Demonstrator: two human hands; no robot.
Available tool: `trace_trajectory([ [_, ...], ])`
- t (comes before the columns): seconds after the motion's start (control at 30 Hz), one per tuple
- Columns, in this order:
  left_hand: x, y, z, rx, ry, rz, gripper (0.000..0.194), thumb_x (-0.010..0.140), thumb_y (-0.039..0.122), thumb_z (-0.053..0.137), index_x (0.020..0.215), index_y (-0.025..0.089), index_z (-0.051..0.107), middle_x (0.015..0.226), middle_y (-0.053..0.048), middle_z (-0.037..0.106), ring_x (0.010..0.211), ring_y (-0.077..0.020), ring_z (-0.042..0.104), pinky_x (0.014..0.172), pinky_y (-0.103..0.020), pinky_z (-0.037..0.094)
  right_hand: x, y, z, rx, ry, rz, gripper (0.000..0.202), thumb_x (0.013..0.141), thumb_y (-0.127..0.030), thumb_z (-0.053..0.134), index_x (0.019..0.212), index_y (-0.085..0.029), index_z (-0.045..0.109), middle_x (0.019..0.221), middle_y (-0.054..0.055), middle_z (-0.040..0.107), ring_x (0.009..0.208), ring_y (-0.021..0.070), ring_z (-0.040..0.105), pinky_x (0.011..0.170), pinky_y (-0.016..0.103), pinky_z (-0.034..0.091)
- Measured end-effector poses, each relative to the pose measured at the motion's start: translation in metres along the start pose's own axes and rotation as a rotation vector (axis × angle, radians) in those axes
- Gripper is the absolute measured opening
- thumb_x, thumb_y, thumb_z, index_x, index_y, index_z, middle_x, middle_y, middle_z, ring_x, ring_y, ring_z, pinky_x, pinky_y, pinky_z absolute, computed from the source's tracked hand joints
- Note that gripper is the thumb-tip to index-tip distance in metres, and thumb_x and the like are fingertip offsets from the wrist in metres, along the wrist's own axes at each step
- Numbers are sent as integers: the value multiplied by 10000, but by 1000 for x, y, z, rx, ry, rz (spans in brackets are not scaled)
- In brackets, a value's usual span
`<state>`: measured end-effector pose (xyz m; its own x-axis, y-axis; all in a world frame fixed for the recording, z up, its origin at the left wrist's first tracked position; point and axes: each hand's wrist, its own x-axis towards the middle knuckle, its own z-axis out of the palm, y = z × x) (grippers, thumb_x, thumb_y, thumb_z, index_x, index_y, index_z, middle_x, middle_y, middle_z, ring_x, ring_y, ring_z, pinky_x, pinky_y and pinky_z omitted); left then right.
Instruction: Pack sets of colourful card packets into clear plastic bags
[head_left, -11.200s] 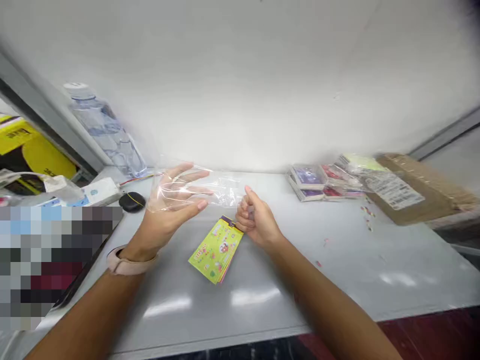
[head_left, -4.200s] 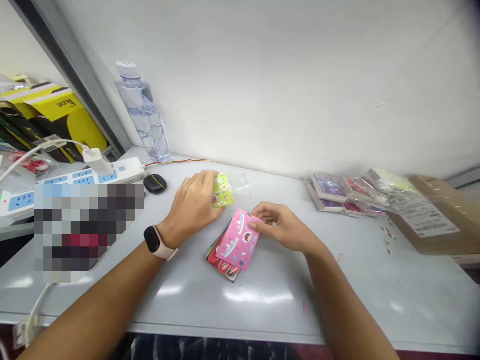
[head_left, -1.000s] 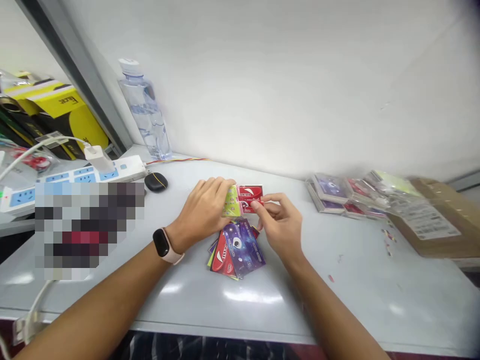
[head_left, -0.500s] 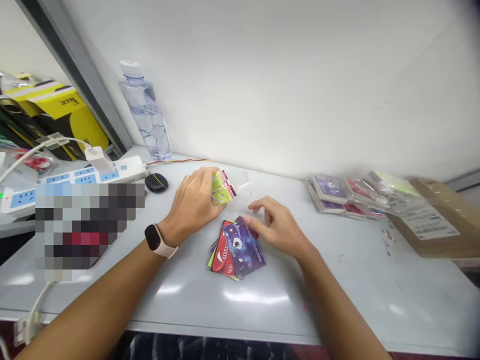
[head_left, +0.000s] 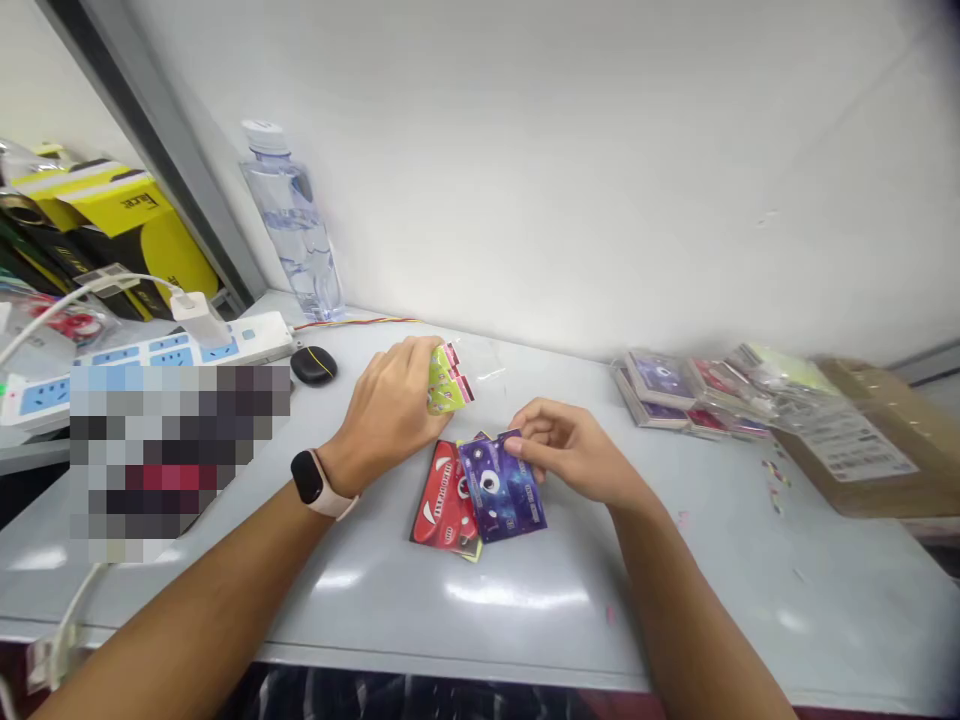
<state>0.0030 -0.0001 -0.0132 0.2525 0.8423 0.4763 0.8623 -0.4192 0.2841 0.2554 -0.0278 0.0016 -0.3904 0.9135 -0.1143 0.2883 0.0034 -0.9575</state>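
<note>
My left hand [head_left: 397,395], with a watch on its wrist, is closed on green-and-pink printed cards [head_left: 448,382]. Clear plastic film [head_left: 487,362] spreads out beyond these cards; how much of it my fingers hold is hidden. Between thumb and fingers, my right hand [head_left: 570,450] pinches the upper corner of a purple card [head_left: 501,495] with a one-eyed figure. Under the purple card lies a red card [head_left: 442,505], on the table in front of me. A yellow-green edge of another card shows below the red one.
Wrapped card packs [head_left: 660,380] are stacked at the right, beside a cardboard box [head_left: 862,440]. Small scraps [head_left: 776,485] lie near the box. At the left are a water bottle [head_left: 296,235], a black mouse [head_left: 313,366] and a white power strip [head_left: 169,355].
My right hand has closed on the purple card's corner and shifted it slightly right, showing more of the red card. My left hand has stayed almost in place.
</note>
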Motion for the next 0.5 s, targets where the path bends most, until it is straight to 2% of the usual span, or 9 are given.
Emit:
trace_trajectory([
  [0.03,0,0,1,-1,-1,2,474,856,252,655,1309,186,535,1222,-146,695,1099,-343,686,937,-464,536,0,-2,-1,62,19,-36,393,846,-566,840,893,-226,648,627,-35,655,542,161,625,557,314,515],
  [0.1,-1,0,2,-6,-12,4,447,874,286,658,1295,186,543,1219,-150,694,1089,-347,685,924,-468,533,0,-2,-3,160,135,-153,376,862,-539,842,868,-243,610,639,-29,687,559,187,681,589,353,567],
  [0.2,-1,0,3,-20,-22,16,425,896,311,651,1287,181,547,1216,-151,693,1078,-348,683,910,-471,529,2,1,-3,290,429,-338,360,879,-505,842,888,-267,571,684,-37,720,614,211,743,662,394,620],
  [0.3,-2,-1,4,-26,-24,32,447,892,292,653,1307,175,535,1237,-154,689,1089,-349,680,909,-471,527,5,2,1,261,642,-399,367,875,-499,852,912,-275,563,681,-49,713,644,226,777,711,414,645],
  [0.4,-2,0,4,-24,-31,30,465,880,278,660,1316,182,528,1242,-153,687,1089,-346,681,913,-469,528,6,0,9,139,676,-382,374,870,-507,854,890,-264,570,691,-26,726,649,243,789,685,414,648],
  [0.5,-3,2,4,-20,-27,33,469,884,274,663,1323,189,522,1229,-146,687,1074,-338,684,921,-466,531,7,0,20,154,665,-364,382,863,-516,854,929,-262,575,730,-7,761,652,242,790,676,409,646],
])
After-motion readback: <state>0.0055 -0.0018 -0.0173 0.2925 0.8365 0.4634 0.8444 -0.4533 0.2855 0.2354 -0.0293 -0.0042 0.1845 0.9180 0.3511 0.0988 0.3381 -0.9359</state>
